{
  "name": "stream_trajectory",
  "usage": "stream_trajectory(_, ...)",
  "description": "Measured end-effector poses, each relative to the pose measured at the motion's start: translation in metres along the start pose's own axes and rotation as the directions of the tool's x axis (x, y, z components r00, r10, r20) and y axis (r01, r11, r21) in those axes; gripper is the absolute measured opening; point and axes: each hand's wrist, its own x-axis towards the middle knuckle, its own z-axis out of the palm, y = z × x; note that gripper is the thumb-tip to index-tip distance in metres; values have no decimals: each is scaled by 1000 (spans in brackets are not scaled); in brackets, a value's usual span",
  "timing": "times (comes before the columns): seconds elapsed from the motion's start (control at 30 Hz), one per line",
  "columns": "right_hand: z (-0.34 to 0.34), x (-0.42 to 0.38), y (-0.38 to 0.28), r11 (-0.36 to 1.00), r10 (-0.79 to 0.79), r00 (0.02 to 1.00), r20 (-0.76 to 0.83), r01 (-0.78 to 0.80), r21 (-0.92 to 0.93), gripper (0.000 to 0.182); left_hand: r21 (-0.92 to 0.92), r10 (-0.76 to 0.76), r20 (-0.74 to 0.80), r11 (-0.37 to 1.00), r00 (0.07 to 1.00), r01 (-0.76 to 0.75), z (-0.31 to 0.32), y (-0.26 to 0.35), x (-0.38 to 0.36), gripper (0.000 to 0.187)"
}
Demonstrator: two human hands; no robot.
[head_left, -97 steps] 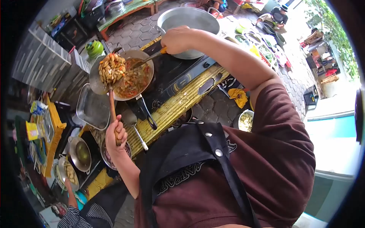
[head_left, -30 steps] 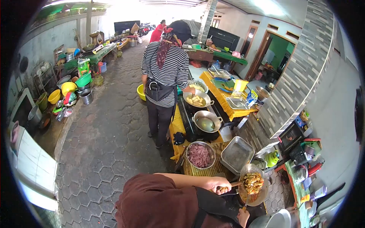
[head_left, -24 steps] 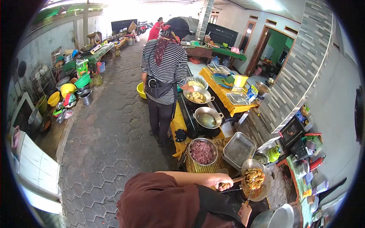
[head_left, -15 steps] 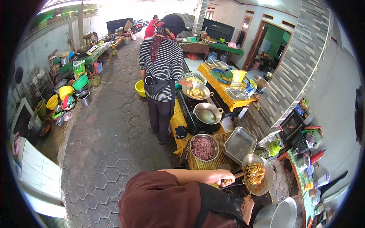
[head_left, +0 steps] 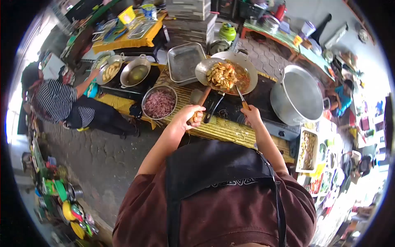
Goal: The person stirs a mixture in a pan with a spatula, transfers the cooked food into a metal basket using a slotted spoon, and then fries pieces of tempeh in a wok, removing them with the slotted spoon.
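Note:
My left hand (head_left: 191, 116) is closed round the wooden handle of a wide metal skimmer (head_left: 201, 71). Brown fried pieces (head_left: 221, 76) are heaped in its bowl, which is over the left side of a wok (head_left: 252, 66). Reddish sauce with bits in it (head_left: 243, 79) shows in the wok. My right hand (head_left: 252, 115) grips the wood-coloured handle of a spatula (head_left: 240, 94). The spatula's metal end meets the heaped pieces, and its tip is hidden among them.
A rectangular metal tray (head_left: 186, 61) lies left of the wok, near a bowl of sliced purple shallots (head_left: 159, 103). A large pot (head_left: 297, 96) stands at right. Farther left, a co-worker in stripes (head_left: 57, 96) reaches to a frying pan (head_left: 111, 71). Another person (head_left: 343, 99) is at far right.
My view has swung to the right, bringing the big pot and the right-hand trays into sight. Both hands keep hold of the skimmer and spatula; the pieces stay heaped in the skimmer.

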Motion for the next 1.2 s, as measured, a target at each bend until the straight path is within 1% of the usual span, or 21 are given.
stream_trajectory(0.03,-1,1,2,1000,-4,1000,-4,4,-9,23,20,14,-3,1000,1000,-14,2,2,0,15)
stream_trajectory(0.07,-2,-1,0,1000,7,1000,-16,-7,6,23,33,-4,0,999,1000,4,1,4,2,15)
stream_trajectory(0.13,-7,-5,-4,999,-8,1000,-8,8,45,27,31,10,-11,999,1000,-10,-1,7,7,15)
stream_trajectory(0.17,-10,-6,-7,1000,2,999,-34,-2,13,29,38,-2,-21,999,1000,3,1,9,9,16)
stream_trajectory(0.2,-13,-3,-5,1000,8,999,-41,-7,22,29,46,-12,-20,999,1000,13,1,11,11,16)
stream_trajectory(0.27,-22,3,-1,999,-46,996,-77,44,-22,31,52,-16,-21,999,1000,17,2,14,15,16)
stream_trajectory(0.3,-26,6,2,999,-39,996,-80,38,-18,31,66,-25,-28,997,999,27,4,16,16,16)
stream_trajectory(0.4,-37,12,7,973,-148,973,-180,110,-205,35,56,-48,-15,997,999,49,6,22,18,16)
stream_trajectory(0.43,-42,12,8,960,-165,970,-179,116,-254,37,57,-54,-18,997,998,55,6,23,20,16)
stream_trajectory(0.53,-49,1,3,957,-194,961,-195,142,-252,37,59,-84,0,995,996,84,8,28,28,17)
stream_trajectory(0.57,-54,0,6,968,-165,967,-192,121,-221,38,52,-82,20,995,996,81,9,27,31,15)
stream_trajectory(0.7,-61,10,10,977,-121,977,-177,87,-193,38,30,-81,72,996,994,79,10,27,32,15)
stream_trajectory(0.9,-59,11,7,981,-105,976,-190,71,-180,41,22,-95,36,995,995,95,10,24,25,14)
stream_trajectory(0.97,-58,6,4,945,-219,947,-236,145,-293,43,31,-98,22,995,995,97,8,25,29,15)
stream_trajectory(1.0,-59,3,4,945,-219,947,-237,145,-294,43,22,-110,25,994,994,110,9,27,32,14)
stream_trajectory(1.07,-67,-5,7,825,-409,880,-243,242,-511,42,12,-126,30,992,992,125,10,28,41,14)
stream_trajectory(1.1,-71,-15,3,824,-409,879,-245,240,-513,42,32,-123,26,992,992,122,10,29,47,16)
stream_trajectory(1.13,-76,-26,-4,692,-517,833,-198,270,-669,41,52,-119,24,992,993,118,10,31,52,19)
stream_trajectory(1.17,-81,-36,-12,531,-610,782,-129,282,-799,41,77,-97,6,992,995,96,11,31,55,19)
stream_trajectory(1.2,-85,-42,-16,530,-609,783,-130,278,-801,41,75,-99,9,992,995,98,8,32,59,19)
